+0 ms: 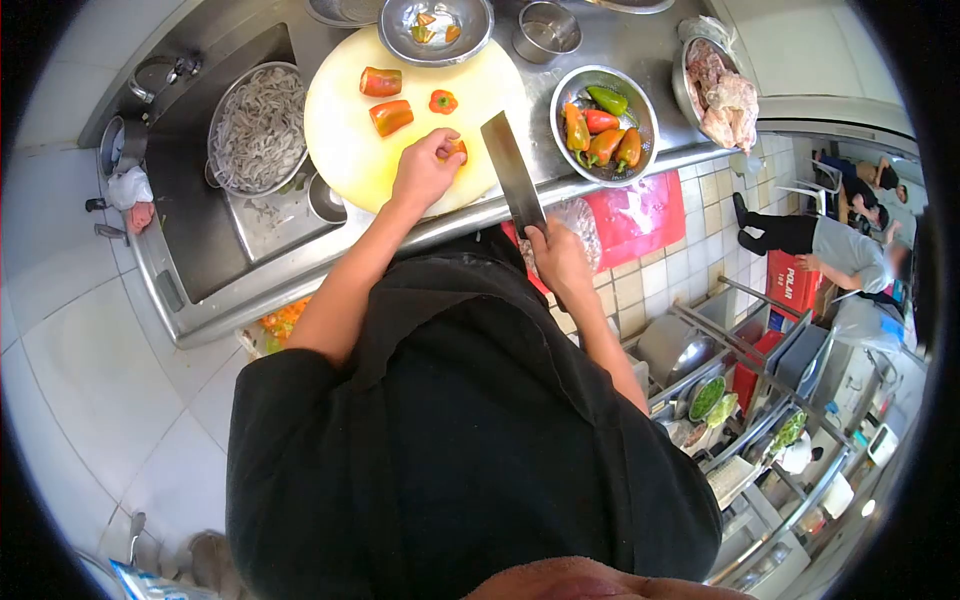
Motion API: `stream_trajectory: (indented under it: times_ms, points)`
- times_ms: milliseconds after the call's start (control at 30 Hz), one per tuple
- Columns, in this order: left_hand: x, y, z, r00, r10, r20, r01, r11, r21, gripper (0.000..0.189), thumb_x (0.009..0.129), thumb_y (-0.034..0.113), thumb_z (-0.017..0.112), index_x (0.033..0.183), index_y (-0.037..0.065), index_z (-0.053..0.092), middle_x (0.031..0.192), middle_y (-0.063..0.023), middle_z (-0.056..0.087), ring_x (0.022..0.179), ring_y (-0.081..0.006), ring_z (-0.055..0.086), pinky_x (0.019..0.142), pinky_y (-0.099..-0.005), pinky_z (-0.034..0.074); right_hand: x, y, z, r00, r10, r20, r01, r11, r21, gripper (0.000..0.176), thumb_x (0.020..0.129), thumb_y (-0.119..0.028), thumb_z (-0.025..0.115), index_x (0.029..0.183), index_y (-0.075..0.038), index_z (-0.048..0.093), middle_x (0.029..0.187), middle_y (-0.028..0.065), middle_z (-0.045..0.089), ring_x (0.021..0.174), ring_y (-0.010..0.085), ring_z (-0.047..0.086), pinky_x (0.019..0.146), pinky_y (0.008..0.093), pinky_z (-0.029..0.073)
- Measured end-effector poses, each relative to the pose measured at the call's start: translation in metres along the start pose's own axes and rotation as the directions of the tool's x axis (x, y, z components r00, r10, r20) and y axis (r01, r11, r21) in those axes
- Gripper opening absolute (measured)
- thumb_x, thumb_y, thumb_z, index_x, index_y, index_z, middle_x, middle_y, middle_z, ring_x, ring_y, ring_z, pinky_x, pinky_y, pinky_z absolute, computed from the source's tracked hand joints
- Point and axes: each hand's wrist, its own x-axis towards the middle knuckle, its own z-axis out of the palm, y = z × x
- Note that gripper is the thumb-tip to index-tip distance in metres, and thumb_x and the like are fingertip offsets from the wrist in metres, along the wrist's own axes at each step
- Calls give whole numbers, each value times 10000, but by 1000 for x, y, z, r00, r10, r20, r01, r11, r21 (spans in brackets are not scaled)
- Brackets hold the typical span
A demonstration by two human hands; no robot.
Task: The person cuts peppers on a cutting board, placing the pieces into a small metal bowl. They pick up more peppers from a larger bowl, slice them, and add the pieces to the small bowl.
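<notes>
My right hand [561, 262] is wrapped round the handle of a cleaver [513, 170], whose wide blade points away from me over the right edge of the round cutting board [335, 130]. On the board, my left hand [428, 168] is closed on a small piece of pepper [458, 150], partly hidden by the fingers. Beyond it lie two orange-red pepper sections [381, 82] and a pepper top with its stem [443, 101]. A metal bowl [436, 50] at the board's far edge holds a few pepper scraps. Whole green, red and orange peppers [602, 122] fill a perforated bowl [645, 150] to the right.
Left, a sink [190, 240] holds a big bowl of pale strips [258, 130]. A small metal pot [547, 32] stands behind the board. Raw meat [722, 95] fills a bowl at far right. Red plastic [640, 215] lies below the counter edge. People [845, 250] are in the background.
</notes>
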Motion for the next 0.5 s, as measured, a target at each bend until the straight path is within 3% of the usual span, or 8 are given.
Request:
stream_trajectory:
  times_ms: [100, 200, 300, 400, 500]
  points:
    - [1, -3, -2, 988, -153, 26, 155, 959, -238, 254, 933, 118, 706, 1160, 4, 698, 986, -176, 750, 935, -294, 732, 835, -361, 572, -2, -8, -1, 999, -46, 2, 46, 999, -6, 317, 1001, -306, 611, 1032, 9, 631, 984, 313, 695, 956, 526, 656, 830, 606, 503]
    - [-3, -2, -16, 992, -86, -98, 100, 983, 155, 262, 894, 59, 692, 1149, -2, 696, 984, -163, 738, 880, -332, 710, 821, -402, 565, 0, -13, -1, 998, -40, 56, 40, 999, -1, 308, 1001, -296, 611, 1019, 11, 623, 964, 326, 690, 947, 535, 651, 826, 611, 499]
    - [-15, -6, -26, 993, -4, -121, 24, 987, 162, 266, 873, 38, 684, 1137, 9, 701, 1026, -153, 733, 927, -344, 694, 856, -422, 549, 1, -20, 0, 996, -58, 70, 56, 998, 22, 307, 1001, -290, 612, 1007, 17, 616, 938, 339, 682, 938, 545, 644, 821, 619, 493]
    - [-16, -9, -30, 900, 419, -122, -380, 891, 250, 270, 869, 39, 694, 1137, 41, 714, 1164, -116, 720, 994, -299, 685, 882, -387, 540, 0, -21, 3, 996, -66, 64, 66, 998, 3, 301, 1002, -280, 611, 1007, 21, 615, 926, 343, 678, 930, 550, 639, 820, 623, 490]
    - [-4, -15, -30, 905, 420, 68, -424, 882, 208, 229, 849, 90, 754, 1070, 46, 713, 1073, -107, 718, 975, -298, 667, 880, -399, 528, 0, -21, 6, 996, -73, 45, 73, 997, 4, 294, 1003, -271, 609, 1007, 22, 615, 928, 342, 678, 930, 551, 639, 819, 627, 488]
